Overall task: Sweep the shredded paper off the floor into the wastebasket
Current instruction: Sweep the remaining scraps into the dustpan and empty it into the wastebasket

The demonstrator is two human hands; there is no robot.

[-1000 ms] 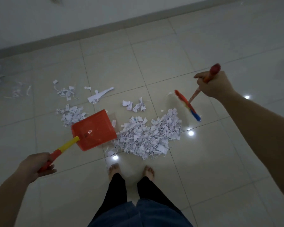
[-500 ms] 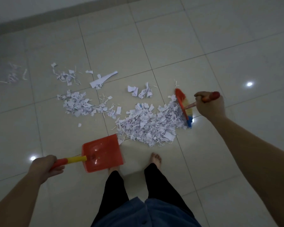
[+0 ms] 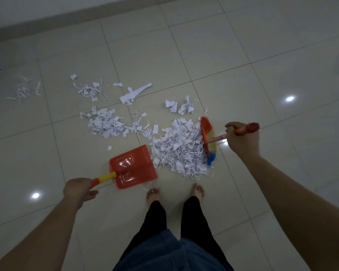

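Observation:
A big heap of white shredded paper (image 3: 181,147) lies on the tiled floor in front of my bare feet. My right hand (image 3: 243,139) grips the red handle of a small broom (image 3: 208,142), whose orange, yellow and blue bristles press against the heap's right side. My left hand (image 3: 78,189) grips the red and yellow handle of an orange dustpan (image 3: 132,167). The pan lies flat on the floor, its front edge close to the heap's left side. No wastebasket is in view.
Smaller paper piles lie farther out: one (image 3: 106,124) left of the heap, scraps (image 3: 89,90) behind it, a long strip (image 3: 135,93), crumpled bits (image 3: 181,107) and faint shreds (image 3: 23,90) at far left. My feet (image 3: 174,192) stand just behind the dustpan. A wall skirting (image 3: 47,22) runs along the back.
The dustpan has come back down beside the heap's left side after being pulled toward my feet. The broom has dropped to the floor and pushed the heap's right edge leftward.

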